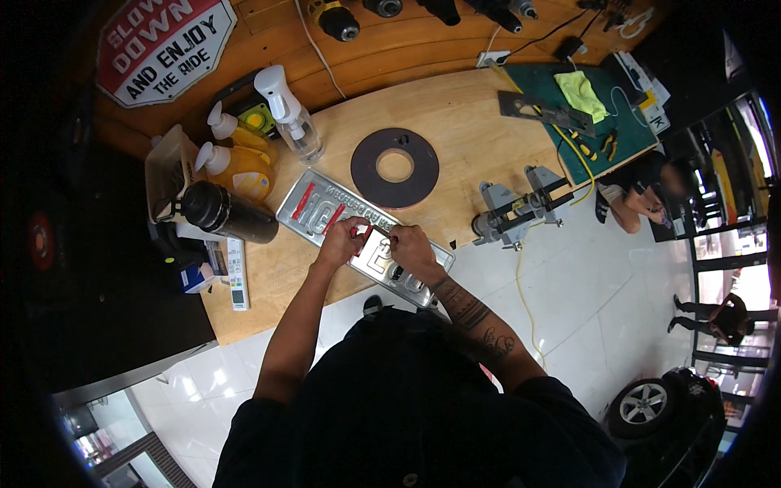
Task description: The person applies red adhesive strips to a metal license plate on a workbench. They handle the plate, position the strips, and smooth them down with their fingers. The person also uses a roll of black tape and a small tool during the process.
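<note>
Wooden tabletop (455,122) fills the view, and an embossed metal plate (325,213) is laid flat along its near edge, just in front of the dark tape roll (394,167). Over the plate's middle, a red strip (364,237) is pinched between the left hand (343,242) and the right hand (411,249), both closed narrowly on it. The strip is probably best peeled slowly and low, with the plate pressed down so it cannot slide toward the edge.

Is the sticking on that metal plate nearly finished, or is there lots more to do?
Partly. Two red strips already lie on the far end of the silver plate. Both hands, left hand and right hand, pinch another red strip over the middle. The near end has no strips yet. The tape roll waits behind.
</note>
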Available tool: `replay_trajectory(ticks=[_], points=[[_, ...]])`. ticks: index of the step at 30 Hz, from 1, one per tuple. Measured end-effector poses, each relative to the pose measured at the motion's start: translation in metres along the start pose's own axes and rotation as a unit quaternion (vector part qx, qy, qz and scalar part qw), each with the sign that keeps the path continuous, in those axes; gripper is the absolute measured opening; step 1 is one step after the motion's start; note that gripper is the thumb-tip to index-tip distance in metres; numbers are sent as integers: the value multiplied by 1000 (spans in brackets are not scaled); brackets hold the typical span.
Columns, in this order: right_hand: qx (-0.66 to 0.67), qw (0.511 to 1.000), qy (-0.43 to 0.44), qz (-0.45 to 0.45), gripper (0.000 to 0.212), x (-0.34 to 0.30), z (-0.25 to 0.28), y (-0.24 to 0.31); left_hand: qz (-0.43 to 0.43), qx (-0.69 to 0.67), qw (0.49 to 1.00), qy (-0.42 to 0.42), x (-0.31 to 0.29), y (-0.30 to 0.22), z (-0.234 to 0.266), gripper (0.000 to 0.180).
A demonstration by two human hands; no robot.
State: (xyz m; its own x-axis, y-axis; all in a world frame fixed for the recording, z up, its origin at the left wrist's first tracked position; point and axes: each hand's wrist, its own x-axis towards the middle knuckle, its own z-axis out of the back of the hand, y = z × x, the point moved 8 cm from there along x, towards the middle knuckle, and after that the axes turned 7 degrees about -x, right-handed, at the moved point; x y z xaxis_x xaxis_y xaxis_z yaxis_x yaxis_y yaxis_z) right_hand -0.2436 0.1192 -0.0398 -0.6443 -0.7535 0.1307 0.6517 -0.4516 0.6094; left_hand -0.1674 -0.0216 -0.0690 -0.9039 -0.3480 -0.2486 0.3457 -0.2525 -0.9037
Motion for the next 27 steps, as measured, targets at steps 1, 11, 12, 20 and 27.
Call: replay_trajectory(ticks=[1,11,12,20,27], points=[[-4,1000,1,-3,8,0,0,0,-8,10,1000,-2,0,-2,1,36],[-164,983,10,81,14,-15,2,21,-20,44,998,-26,0,-9,6,34],[-164,983,-1,85,14,-15,3,24,-19,38,999,-30,-1,-9,7,32],[-59,992,-81,71,16,-20,11,15,-42,70,995,-52,-3,-7,5,15],[181,974,-39,-127,15,-14,4,-53,-91,152,977,-119,-2,-29,5,15]])
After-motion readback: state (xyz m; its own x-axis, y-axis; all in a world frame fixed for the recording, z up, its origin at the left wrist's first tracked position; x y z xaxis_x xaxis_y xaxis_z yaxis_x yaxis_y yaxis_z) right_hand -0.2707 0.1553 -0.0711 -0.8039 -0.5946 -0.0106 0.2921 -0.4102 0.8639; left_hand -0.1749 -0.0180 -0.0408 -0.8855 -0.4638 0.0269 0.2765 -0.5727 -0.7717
